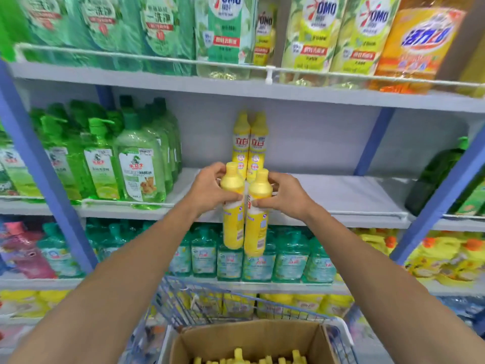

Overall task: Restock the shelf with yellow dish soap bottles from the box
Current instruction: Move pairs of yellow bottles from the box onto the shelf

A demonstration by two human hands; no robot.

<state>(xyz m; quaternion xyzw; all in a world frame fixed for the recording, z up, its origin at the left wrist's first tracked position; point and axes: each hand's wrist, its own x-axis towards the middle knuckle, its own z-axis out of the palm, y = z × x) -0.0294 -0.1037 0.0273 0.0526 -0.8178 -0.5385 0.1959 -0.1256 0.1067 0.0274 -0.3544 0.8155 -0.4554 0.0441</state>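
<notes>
My left hand [210, 190] grips the neck of one yellow dish soap bottle [233, 222]. My right hand [284, 195] grips the neck of a second yellow bottle [256, 232]. Both bottles hang upright, side by side, just in front of the middle shelf's edge [341, 214]. Two more yellow bottles [249, 145] stand together at the back of that shelf, behind my hands. Below, an open cardboard box [252, 337] sits in a cart and shows several yellow bottle caps [249, 359].
Green soap bottles [126, 158] fill the left of the middle shelf; a dark green bottle [435, 177] stands at its right end. The blue wire cart [210, 303] is under my arms. Refill pouches [315, 35] line the top shelf; teal bottles [262, 258] sit below.
</notes>
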